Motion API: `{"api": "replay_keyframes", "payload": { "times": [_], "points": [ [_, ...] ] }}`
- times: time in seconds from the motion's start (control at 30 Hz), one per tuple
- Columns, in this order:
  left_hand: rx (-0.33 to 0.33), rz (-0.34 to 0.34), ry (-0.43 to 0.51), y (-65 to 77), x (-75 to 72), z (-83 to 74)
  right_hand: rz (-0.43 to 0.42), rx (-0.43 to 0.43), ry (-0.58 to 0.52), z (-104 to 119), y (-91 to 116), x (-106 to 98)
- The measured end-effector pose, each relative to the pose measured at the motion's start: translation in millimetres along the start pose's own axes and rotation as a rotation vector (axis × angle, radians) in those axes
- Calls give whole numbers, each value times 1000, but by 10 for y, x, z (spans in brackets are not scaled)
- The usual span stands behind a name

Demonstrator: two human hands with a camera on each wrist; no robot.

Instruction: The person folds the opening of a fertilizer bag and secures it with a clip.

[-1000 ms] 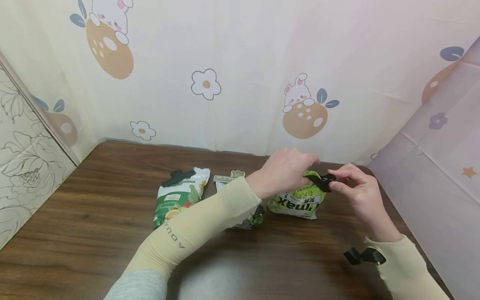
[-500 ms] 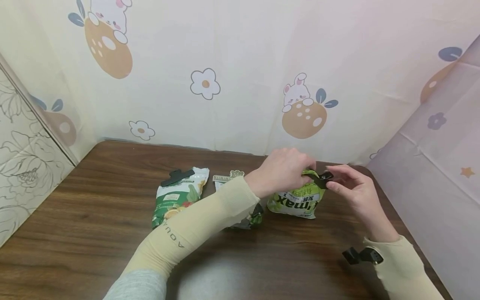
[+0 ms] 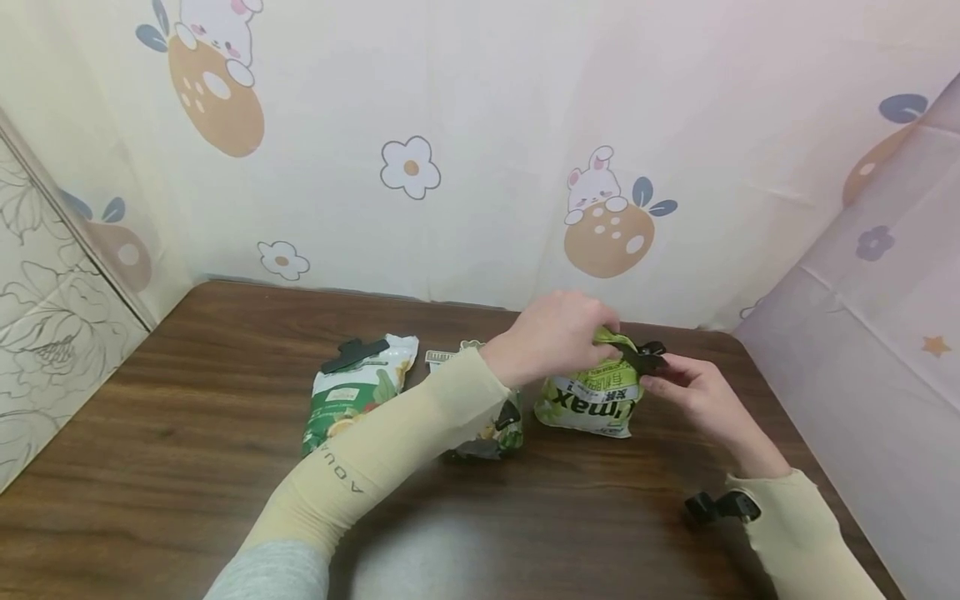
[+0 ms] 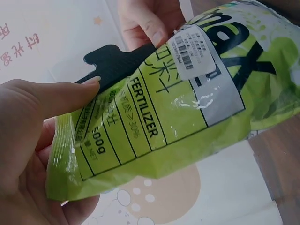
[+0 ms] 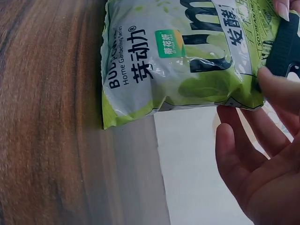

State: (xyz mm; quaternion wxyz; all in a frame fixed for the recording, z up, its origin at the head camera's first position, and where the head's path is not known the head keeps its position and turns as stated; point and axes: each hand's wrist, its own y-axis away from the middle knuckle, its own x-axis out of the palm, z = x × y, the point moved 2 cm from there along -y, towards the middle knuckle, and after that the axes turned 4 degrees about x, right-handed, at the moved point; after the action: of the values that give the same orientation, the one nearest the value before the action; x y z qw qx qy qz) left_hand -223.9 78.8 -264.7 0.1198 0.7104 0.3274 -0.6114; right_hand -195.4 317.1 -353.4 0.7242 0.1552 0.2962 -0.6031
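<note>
A green and white bag of fertilizer [image 3: 585,404] stands at the right of the table in the head view. A black bag clip [image 4: 112,70] bites across its top. My left hand [image 3: 555,333] pinches the sealed top edge, its thumb [image 4: 70,96] lying by the clip's end and the fingers behind the bag. My right hand [image 3: 705,404] is at the bag's right edge, below the clip's handle. In the right wrist view its thumb [image 5: 279,89] presses where the clip meets the bag, with fingers [image 5: 239,136] reaching behind.
Left on the brown wooden table [image 3: 187,400] lies a green and white bag [image 3: 348,404] with a black clip [image 3: 352,354] on top. Another bag [image 3: 495,433], with a pale decorated clip [image 3: 438,358], is partly hidden by the left forearm. A patterned cloth [image 3: 480,167] hangs behind.
The right hand has moved down from the clip's handle to the bag's edge. The left hand has shifted slightly left and up along the top, and the clip's handle now shows.
</note>
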Motion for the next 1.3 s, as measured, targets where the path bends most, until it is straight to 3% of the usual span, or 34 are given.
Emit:
{"api": "replay_keyframes", "payload": {
  "times": [0.53,0.97,1.3],
  "points": [
    [-14,-24,42,51,-48,241,-22,111,13,-2,-24,22],
    [-30,-38,68,31,-6,279,1,151,-33,-32,-20,31],
    [-47,-27,87,-5,44,325,64,170,-67,-70,-15,53]
  ]
}}
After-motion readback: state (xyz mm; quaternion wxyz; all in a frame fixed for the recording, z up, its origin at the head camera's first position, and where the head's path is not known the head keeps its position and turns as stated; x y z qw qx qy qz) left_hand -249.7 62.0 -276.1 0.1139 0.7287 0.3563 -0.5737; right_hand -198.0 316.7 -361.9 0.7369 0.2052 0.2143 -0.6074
